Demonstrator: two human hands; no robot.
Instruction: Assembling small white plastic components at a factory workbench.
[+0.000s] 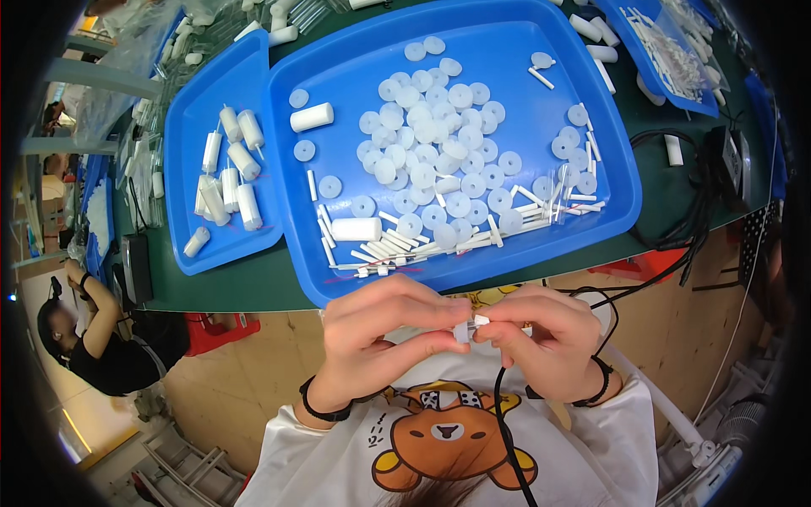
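Observation:
In front of my chest, just off the near edge of the large blue tray [621, 165], both my hands meet at a small assembly. My left hand [376, 334] pinches a translucent white disc [462, 333] between thumb and fingertips. Closed around a small white tube end [481, 321] is my right hand [545, 338]; my fingers cover most of that piece. Disc and tube end are close together, but I cannot tell how they join. Inside the large tray lie a heap of translucent discs [435, 131], several thin white rods [380, 249] and thick white cylinders [356, 229].
A smaller blue tray [190, 110] at the left holds white cylinders [244, 160] with thin stems. Another blue tray [676, 97] of white parts stands far right. Black cables [688, 203] run over the green table [228, 291]. A person [110, 338] is at the far left.

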